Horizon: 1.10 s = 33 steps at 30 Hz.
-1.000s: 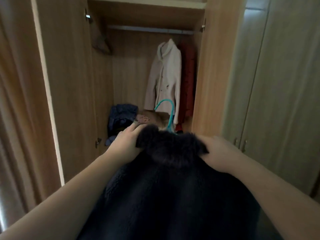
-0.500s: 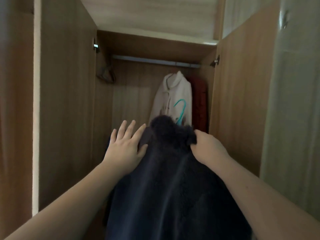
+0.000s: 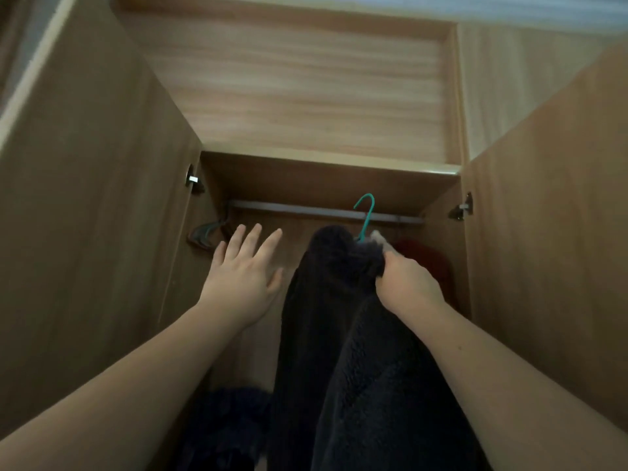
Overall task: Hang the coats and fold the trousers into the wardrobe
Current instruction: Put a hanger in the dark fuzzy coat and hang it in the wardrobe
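Now that our left hand [image 3: 243, 283] has let go and spreads open at centre left, our right hand [image 3: 404, 283] alone grips the dark fleece coat [image 3: 339, 334] by its collar, its teal hanger hook [image 3: 365, 215] raised level with the wardrobe rail [image 3: 306, 210], nearly ready to hang

place: home bedroom
evidence: open light-wood laminate wardrobe [image 3: 543, 232], silver metal hanging rail [image 3: 306, 209], red garment [image 3: 428, 260] hanging inside
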Motion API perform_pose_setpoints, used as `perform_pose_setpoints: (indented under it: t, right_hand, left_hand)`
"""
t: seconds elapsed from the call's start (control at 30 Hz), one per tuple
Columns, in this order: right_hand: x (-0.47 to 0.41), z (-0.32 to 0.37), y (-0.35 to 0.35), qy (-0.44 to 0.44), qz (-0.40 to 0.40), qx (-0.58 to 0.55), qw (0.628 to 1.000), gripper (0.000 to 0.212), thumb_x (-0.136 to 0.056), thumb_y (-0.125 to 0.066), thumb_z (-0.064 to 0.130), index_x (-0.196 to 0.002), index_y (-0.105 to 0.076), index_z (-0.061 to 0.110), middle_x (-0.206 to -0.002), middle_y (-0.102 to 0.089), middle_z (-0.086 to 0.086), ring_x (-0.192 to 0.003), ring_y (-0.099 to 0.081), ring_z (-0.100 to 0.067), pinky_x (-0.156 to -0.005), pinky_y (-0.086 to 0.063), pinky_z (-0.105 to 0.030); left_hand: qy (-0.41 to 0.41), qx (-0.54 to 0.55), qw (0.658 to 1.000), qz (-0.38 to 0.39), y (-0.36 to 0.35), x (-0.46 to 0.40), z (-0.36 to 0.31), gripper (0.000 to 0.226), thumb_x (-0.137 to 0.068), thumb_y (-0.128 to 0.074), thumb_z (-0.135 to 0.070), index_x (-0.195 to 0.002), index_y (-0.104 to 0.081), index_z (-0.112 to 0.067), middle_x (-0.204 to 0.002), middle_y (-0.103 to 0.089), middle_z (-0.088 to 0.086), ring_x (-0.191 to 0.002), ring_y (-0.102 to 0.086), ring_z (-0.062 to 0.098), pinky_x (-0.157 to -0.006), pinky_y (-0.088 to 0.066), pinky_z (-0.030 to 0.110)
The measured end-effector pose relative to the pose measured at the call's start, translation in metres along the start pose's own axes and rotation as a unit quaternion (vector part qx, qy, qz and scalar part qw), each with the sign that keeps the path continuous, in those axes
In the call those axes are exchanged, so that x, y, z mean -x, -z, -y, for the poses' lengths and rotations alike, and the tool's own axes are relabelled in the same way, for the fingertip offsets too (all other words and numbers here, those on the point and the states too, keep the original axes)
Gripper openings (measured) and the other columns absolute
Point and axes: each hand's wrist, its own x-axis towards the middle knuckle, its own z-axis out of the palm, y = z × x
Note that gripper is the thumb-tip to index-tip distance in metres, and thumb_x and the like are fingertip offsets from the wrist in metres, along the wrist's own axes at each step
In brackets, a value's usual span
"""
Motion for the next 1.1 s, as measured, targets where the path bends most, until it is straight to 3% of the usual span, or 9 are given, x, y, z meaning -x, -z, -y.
perform_pose_setpoints:
  t: [0.1,0.23,0.4,0.6,0.77,0.9,1.1]
  right_hand:
    - [-0.051,0.002,-0.018,-0.018,0.011,-0.008,1.000,0.049,-0.098,-0.049,0.022,-0.146,-0.042,0.030,-0.135,-0.057,-0.003,-0.119,-0.059,-0.029,-0.095,-0.053,-0.045]
    - [-0.111,0.002,-0.046,-0.021,0.024,0.014,0.999,0.040,-0.096,-0.052,0.021,-0.136,-0.048,0.026,-0.130,-0.057,-0.004,-0.107,-0.062,-0.030,-0.088,-0.056,-0.050]
    - [-0.173,0.004,-0.088,-0.028,0.084,0.072,0.993,0.042,-0.097,-0.057,0.019,-0.138,-0.045,0.019,-0.137,-0.051,-0.009,-0.126,-0.051,-0.030,-0.105,-0.046,-0.050]
    - [-0.247,0.013,-0.155,-0.043,0.039,0.099,0.993,0.037,-0.097,-0.055,0.015,-0.133,-0.047,0.019,-0.128,-0.057,-0.010,-0.123,-0.053,-0.033,-0.102,-0.045,-0.046]
    - [-0.301,0.023,-0.196,-0.057,0.017,0.109,0.992,0.037,-0.098,-0.050,0.010,-0.134,-0.045,0.018,-0.128,-0.060,-0.010,-0.121,-0.055,-0.032,-0.076,-0.039,-0.043]
    - [-0.336,0.019,-0.222,-0.035,0.015,0.091,0.995,0.038,-0.096,-0.049,0.005,-0.133,-0.045,0.013,-0.123,-0.062,-0.014,-0.110,-0.062,-0.035,-0.074,-0.050,-0.042]
    - [-0.373,0.012,-0.248,-0.009,-0.025,0.087,0.996,0.039,-0.096,-0.048,0.008,-0.134,-0.048,0.015,-0.126,-0.061,-0.013,-0.115,-0.061,-0.036,-0.080,-0.049,-0.043]
  left_hand:
    - [0.005,-0.013,0.999,-0.029,-0.028,-0.039,0.004,0.064,-0.100,-0.030,-0.055,-0.156,-0.002,-0.040,-0.167,-0.004,-0.001,-0.153,0.007,0.021,-0.124,-0.006,0.050]
    - [-0.008,-0.036,0.997,-0.062,-0.068,-0.086,0.018,0.063,-0.101,-0.030,-0.053,-0.156,-0.005,-0.039,-0.167,-0.006,0.000,-0.154,0.003,0.022,-0.124,-0.009,0.049]
    - [-0.017,-0.032,0.996,-0.084,-0.128,-0.139,0.040,0.061,-0.101,-0.030,-0.053,-0.156,-0.009,-0.038,-0.167,-0.009,-0.001,-0.153,0.000,0.022,-0.124,-0.009,0.049]
    - [-0.029,-0.010,0.994,-0.103,-0.208,-0.198,0.074,0.062,-0.100,-0.032,-0.053,-0.156,-0.012,-0.036,-0.166,-0.013,0.001,-0.153,-0.004,0.024,-0.123,-0.012,0.049]
    - [-0.054,0.009,0.993,-0.106,-0.264,-0.253,0.087,0.063,-0.100,-0.034,-0.053,-0.157,-0.011,-0.036,-0.166,-0.012,0.000,-0.153,-0.004,0.024,-0.123,-0.012,0.049]
    - [-0.073,0.021,0.992,-0.096,-0.302,-0.280,0.095,0.063,-0.100,-0.031,-0.054,-0.156,-0.005,-0.039,-0.166,-0.007,-0.002,-0.153,0.001,0.022,-0.123,-0.010,0.048]
    - [-0.072,0.024,0.990,-0.116,-0.333,-0.307,0.103,0.063,-0.100,-0.031,-0.054,-0.156,-0.006,-0.039,-0.166,-0.008,-0.002,-0.153,0.001,0.021,-0.123,-0.009,0.047]
